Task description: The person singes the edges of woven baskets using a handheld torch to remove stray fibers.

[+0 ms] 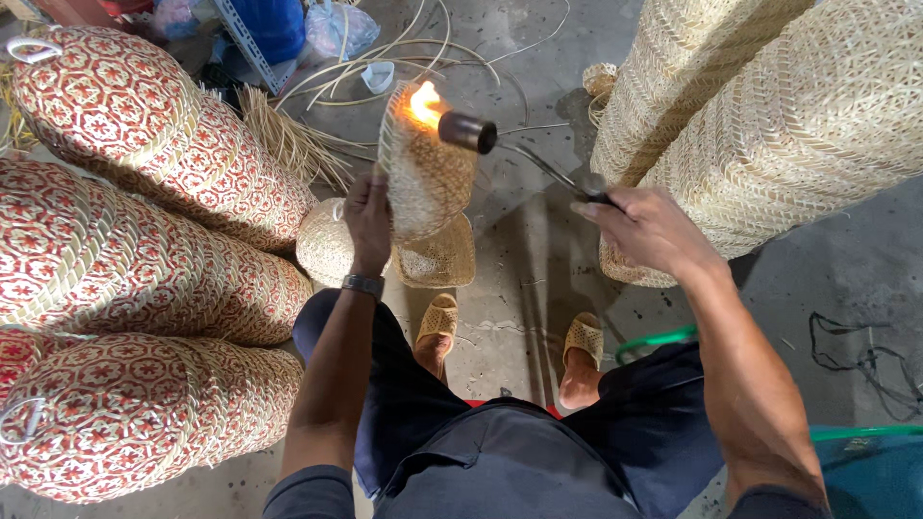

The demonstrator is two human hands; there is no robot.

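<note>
Pale woven cylindrical basket (pixel 428 173) held up above the grey concrete floor (pixel 519 259), a flame licking its top rim. Stacked to one side, red-and-cream patterned woven baskets (pixel 144 240); to the other, tall pale wicker stacks (pixel 760 115). Left hand (pixel 368 216) clamped around the basket's side. Right hand (pixel 646 228) clenched on the black long-necked gas torch (pixel 519 149), nozzle touching the flame.

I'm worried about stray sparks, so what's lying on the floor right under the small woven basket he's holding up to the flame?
Under the small woven basket lie a flat woven lid and a rounded woven piece on the concrete floor. The basket hides the lid's far edge.
</note>
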